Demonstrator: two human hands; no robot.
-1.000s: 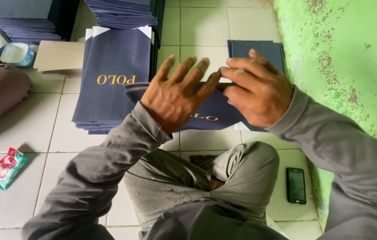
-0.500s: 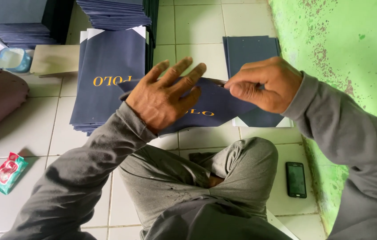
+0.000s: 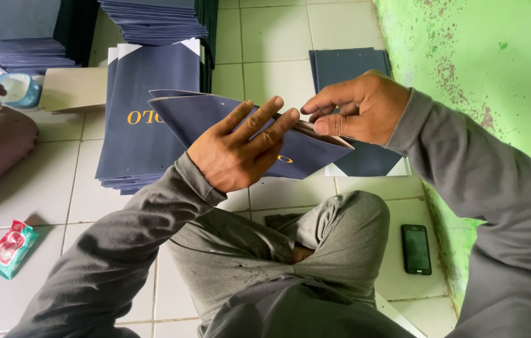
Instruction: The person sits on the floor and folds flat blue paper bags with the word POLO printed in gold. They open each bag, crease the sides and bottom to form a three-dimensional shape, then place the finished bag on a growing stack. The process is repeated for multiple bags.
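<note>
Navy paper bag [image 3: 203, 116], folded flat with gold lettering on its face, sits in the air above my lap, tilted, between my two hands. My left hand [image 3: 237, 150] lies flat on top of it, fingers spread and straight, pressing the sheet from above rather than curling around it. My right hand [image 3: 359, 109] pinches the bag's upper right edge between thumb and fingertips, closed on the paper.

Just beyond my left hand, on the white tiled floor [image 3: 53, 188], lies a stack of flat navy bags [image 3: 143, 147] of the same kind, white corners showing at its top. Beyond my right hand another dark blue sheet [image 3: 350, 66] lies flat on the tiles, beside the green wall [image 3: 497, 69]. Farther out past the left hand stand taller piles of blue sheets [image 3: 153, 19].

Below my right arm, near my bent knee in grey trousers [image 3: 315, 250], a black phone [image 3: 416, 249] lies on the floor. Well off to the left of my left arm lies a red and green packet [image 3: 9, 248].
</note>
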